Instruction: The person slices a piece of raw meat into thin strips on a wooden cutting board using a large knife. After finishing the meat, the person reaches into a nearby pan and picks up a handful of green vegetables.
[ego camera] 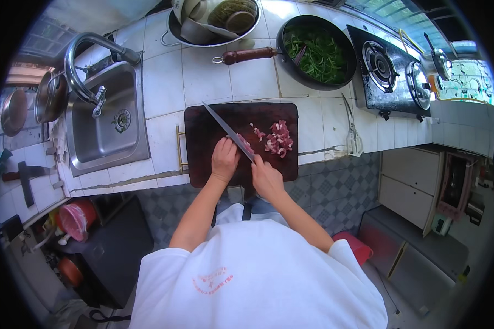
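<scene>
A long-bladed kitchen knife (226, 127) slants across the dark wooden cutting board (206, 164), its tip pointing to the far left. My right hand (266, 176) grips the knife at its near end. Against the left side of the blade, my left hand (224, 157) holds a piece of raw meat (243, 143), mostly covered by the fingers and the blade. Chopped pink meat (279, 139) lies in a small heap on the board's right half, with a few loose bits on its left.
A steel sink (107, 154) with a curved faucet (72, 70) is at left. Beyond the board stand a pan of leafy greens (319, 57) and a basin of dishes (177, 31). Kitchen scissors (352, 135) lie right of the board, near a gas stove (389, 80).
</scene>
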`<state>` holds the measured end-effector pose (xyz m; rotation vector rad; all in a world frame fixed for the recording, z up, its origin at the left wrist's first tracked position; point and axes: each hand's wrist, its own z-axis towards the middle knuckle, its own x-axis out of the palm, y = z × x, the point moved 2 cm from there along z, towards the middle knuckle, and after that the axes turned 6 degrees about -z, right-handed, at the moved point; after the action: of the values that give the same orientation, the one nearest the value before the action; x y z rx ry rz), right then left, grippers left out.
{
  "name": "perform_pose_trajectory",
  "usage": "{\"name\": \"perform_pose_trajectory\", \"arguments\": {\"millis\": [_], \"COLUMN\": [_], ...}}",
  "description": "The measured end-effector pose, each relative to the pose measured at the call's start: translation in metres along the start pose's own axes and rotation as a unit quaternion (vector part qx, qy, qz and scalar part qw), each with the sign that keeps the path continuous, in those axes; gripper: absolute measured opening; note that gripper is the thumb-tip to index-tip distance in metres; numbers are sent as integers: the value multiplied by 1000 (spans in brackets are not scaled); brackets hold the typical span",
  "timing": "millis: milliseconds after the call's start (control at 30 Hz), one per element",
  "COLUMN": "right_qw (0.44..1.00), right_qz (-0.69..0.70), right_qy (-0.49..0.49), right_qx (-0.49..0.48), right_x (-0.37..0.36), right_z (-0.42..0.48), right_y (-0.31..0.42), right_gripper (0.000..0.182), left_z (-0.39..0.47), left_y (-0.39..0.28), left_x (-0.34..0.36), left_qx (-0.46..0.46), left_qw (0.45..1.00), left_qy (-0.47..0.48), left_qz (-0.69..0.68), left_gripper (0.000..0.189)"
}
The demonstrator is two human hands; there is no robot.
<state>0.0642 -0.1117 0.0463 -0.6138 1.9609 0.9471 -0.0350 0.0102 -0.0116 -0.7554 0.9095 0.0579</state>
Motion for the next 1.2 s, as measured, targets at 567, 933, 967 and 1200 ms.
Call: {"name": "perform_pose_trajectory", "arguments": {"millis": [567,933,967,1200], "right_qw": [989,1000,1000,996], "right_qz": [132,-14,-14,19], "right_qy": [-50,3,-1,-60], "right_qx": [35,12,7,-56], "right_x": [-25,1,5,9], "right_z": [-11,-13,0,59], "right_y": [-37,-7,0,32], "right_gripper": [34,26,26,27], "left_z": [4,-1,-1,-7], "left_y": [-3,-3,-3,9], "left_x": [-4,-2,-2,11], "left_qx": [-4,10,10,16], "left_qw": [998,1000,999,999], "left_qy": [-40,-21,-21,-27], "left_qz": [-41,-21,-23,-13], "left_gripper": [31,33,33,36]}}
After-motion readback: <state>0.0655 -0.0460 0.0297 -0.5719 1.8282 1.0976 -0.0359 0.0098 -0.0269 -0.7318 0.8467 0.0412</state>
